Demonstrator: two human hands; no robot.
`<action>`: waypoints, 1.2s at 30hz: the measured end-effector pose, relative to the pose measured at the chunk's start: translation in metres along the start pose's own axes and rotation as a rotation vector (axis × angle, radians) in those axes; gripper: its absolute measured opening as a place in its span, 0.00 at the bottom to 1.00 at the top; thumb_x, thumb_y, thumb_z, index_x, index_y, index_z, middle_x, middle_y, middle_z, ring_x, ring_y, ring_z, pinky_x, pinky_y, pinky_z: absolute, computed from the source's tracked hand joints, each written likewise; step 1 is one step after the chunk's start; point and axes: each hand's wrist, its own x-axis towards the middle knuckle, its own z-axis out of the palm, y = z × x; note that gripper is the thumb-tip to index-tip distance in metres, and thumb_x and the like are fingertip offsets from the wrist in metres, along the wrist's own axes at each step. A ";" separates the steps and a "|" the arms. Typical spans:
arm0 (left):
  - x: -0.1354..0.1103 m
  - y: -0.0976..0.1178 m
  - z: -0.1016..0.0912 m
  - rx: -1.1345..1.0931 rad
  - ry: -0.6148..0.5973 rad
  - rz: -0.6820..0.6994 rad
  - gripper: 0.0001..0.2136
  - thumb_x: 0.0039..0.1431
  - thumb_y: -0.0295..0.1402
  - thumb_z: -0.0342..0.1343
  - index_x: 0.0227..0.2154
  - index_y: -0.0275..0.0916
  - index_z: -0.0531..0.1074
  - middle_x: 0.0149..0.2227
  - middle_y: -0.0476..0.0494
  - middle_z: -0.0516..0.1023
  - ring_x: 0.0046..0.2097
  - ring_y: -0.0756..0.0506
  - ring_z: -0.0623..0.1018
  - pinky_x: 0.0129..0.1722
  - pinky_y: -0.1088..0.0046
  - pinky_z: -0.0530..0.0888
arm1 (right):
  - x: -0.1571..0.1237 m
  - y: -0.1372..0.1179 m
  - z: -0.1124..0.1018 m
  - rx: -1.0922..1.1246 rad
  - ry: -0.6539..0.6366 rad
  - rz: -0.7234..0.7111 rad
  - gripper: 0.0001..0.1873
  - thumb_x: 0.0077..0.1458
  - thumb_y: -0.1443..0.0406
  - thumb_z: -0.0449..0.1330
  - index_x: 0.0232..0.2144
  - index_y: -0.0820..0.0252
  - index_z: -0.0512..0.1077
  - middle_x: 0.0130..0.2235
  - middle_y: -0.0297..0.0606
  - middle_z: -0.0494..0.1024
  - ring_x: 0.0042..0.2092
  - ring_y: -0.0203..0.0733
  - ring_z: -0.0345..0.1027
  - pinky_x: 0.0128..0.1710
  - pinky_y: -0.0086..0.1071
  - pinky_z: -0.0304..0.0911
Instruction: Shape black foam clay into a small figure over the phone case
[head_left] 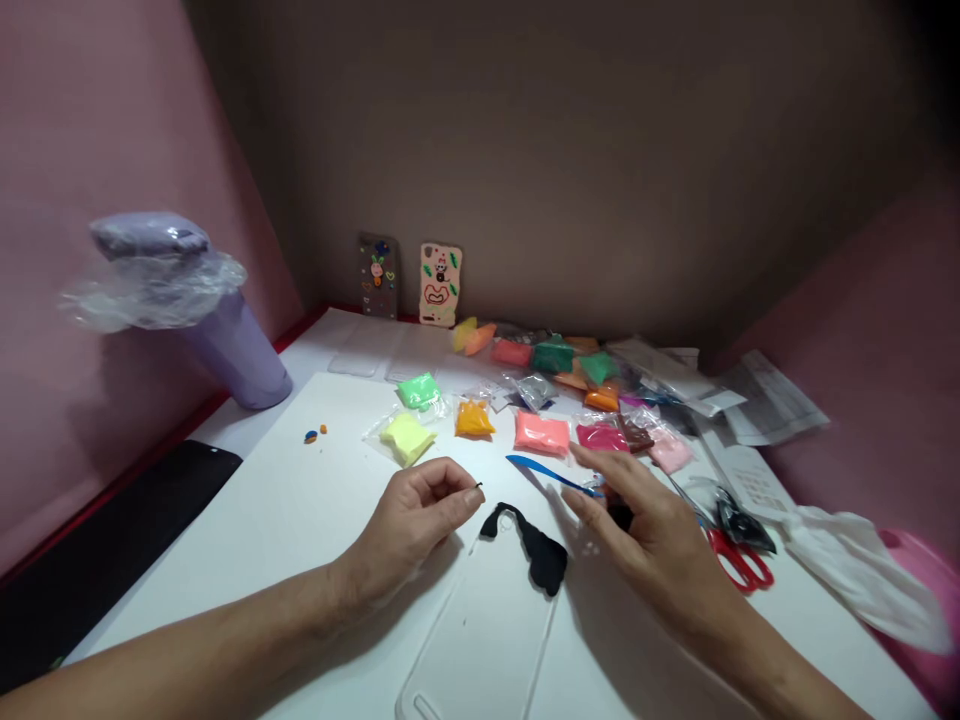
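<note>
A clear phone case (480, 640) lies in front of me, with flattened black clay (546, 560) along its upper edge and corner. My left hand (416, 520) is closed in a pinch just above the case's left side. A tiny black bit of clay (479, 486) pokes out from between its thumb and forefinger. To the right of the case, my right hand (645, 520) grips a blue plastic clay knife (544, 468), its blade pointing left. Something black (621, 516) shows under the right palm, mostly hidden by the fingers.
Bagged clay, including yellow (407, 438), orange (474, 418) and coral (541, 433) packs, lies beyond my hands. Red-handled scissors (739, 562) are at right. Two decorated phone cases (441, 285) lean on the wall. A purple tumbler (236, 345) stands left, near small clay scraps (311, 437).
</note>
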 end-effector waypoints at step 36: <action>-0.010 0.000 0.012 -0.576 -0.164 -0.122 0.09 0.57 0.27 0.49 0.39 0.29 0.70 0.38 0.33 0.75 0.36 0.45 0.75 0.35 0.71 0.69 | -0.049 -0.046 0.001 0.258 -0.121 -0.127 0.15 0.56 0.70 0.57 0.46 0.53 0.68 0.41 0.39 0.66 0.38 0.39 0.65 0.36 0.34 0.66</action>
